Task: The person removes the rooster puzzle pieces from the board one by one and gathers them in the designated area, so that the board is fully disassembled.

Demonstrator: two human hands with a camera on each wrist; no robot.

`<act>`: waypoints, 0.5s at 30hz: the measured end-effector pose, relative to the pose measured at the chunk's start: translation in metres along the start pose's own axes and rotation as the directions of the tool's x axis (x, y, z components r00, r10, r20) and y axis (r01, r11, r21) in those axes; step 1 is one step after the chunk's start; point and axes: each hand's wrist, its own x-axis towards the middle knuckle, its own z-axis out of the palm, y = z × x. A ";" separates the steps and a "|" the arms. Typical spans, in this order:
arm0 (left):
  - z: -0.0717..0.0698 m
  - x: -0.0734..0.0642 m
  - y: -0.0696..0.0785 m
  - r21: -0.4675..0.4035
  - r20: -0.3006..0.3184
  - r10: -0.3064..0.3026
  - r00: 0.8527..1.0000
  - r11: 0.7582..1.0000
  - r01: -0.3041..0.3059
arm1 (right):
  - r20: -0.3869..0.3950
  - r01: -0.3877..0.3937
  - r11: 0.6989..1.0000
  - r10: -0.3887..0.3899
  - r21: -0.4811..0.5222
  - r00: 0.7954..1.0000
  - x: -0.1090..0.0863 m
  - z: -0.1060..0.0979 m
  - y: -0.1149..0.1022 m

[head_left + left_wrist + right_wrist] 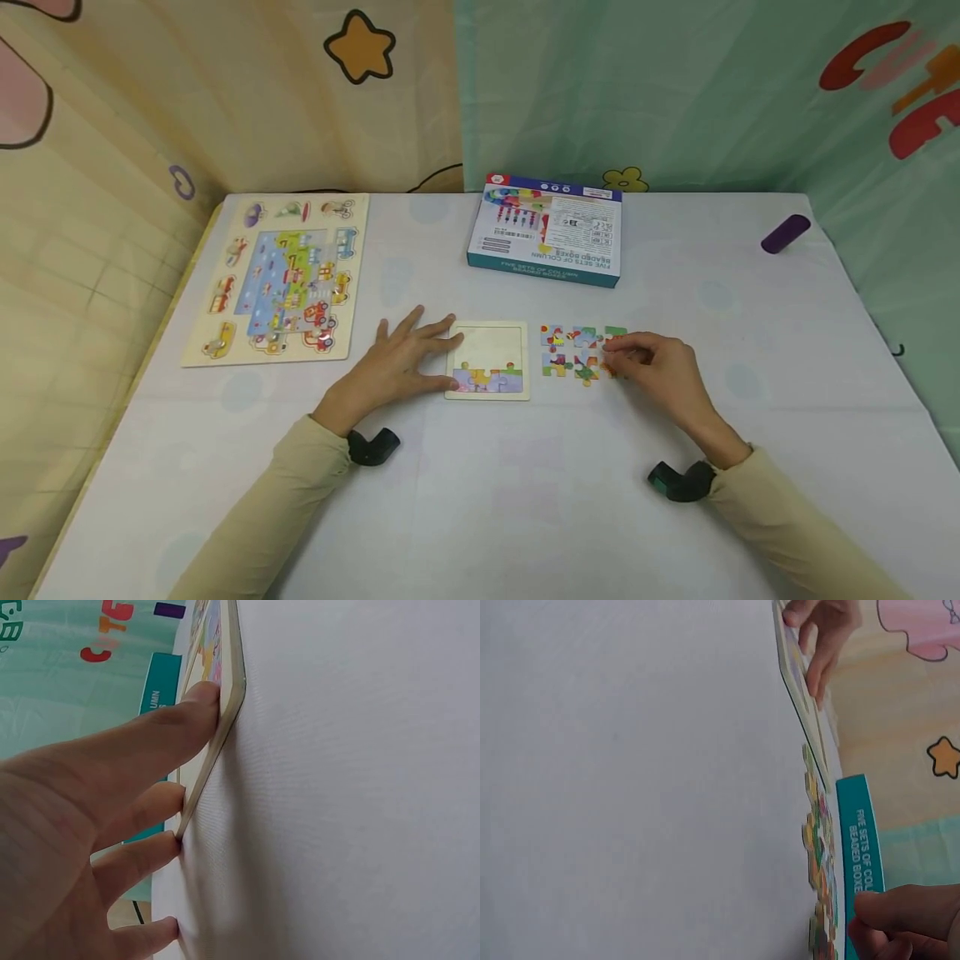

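A small wooden puzzle tray (487, 327) lies in the middle of the table, its bottom row filled with joined pieces (487, 380). My left hand (397, 358) has its fingers spread at the tray's left side; in the left wrist view the thumb (150, 739) rests on its rim. To the right of the tray, loose jigsaw pieces (585, 364) lie in rows. Over the rightmost ones is my right hand (656, 371), fingers bent and thumb near the forefinger. In the right wrist view its fingertips (864, 901) come together; whether they pinch a piece cannot be seen.
A larger wooden vehicle puzzle board (341, 308) lies at the back left. Behind the tray is a flat box (546, 233) marked as beaded boxes. A purple cylinder (785, 234) sits at the back right. Printed curtains (637, 92) hang behind the table.
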 end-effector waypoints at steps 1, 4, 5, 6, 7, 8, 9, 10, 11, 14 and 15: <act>-0.001 0.000 0.000 0.000 0.001 0.003 1.000 1.000 -0.003 | 0.012 0.005 1.000 -0.005 0.010 1.000 0.001 0.003 -0.004; -0.002 -0.001 0.000 0.004 0.009 0.006 1.000 1.000 -0.006 | 0.057 0.017 0.999 -0.019 0.034 0.998 0.005 0.014 -0.017; -0.003 -0.002 0.000 0.006 0.013 0.008 1.000 1.000 -0.008 | 0.071 0.026 0.999 -0.029 0.037 0.997 0.007 0.018 -0.021; -0.003 -0.002 0.001 0.012 0.019 0.008 1.000 1.000 -0.008 | 0.082 0.040 0.999 -0.043 0.037 0.996 0.008 0.023 -0.025; -0.004 -0.003 0.001 0.019 0.024 0.009 1.000 1.000 -0.010 | 0.094 0.054 0.998 -0.058 0.043 0.994 0.010 0.027 -0.030; -0.005 -0.003 0.001 0.028 0.031 0.011 0.999 1.000 -0.012 | 0.108 0.069 0.997 -0.073 0.042 0.991 0.012 0.032 -0.034; -0.005 -0.003 0.001 0.037 0.039 0.013 0.999 0.999 -0.014 | 0.120 0.089 0.995 -0.092 0.034 0.988 0.013 0.037 -0.039; -0.006 -0.003 0.001 0.046 0.047 0.015 0.999 0.999 -0.018 | 0.135 0.108 0.994 -0.111 0.029 0.985 0.014 0.041 -0.043; -0.006 -0.003 0.001 0.056 0.055 0.017 0.998 0.998 -0.020 | 0.151 0.127 0.991 -0.130 0.027 0.980 0.016 0.046 -0.048; -0.007 -0.002 0.002 0.080 0.069 0.021 0.997 0.996 -0.026 | 0.197 0.176 0.984 -0.179 0.034 0.964 0.018 0.058 -0.061; -0.007 -0.002 0.002 0.086 0.070 0.021 0.997 0.996 -0.027 | 0.209 0.188 0.981 -0.192 0.041 0.959 0.019 0.062 -0.064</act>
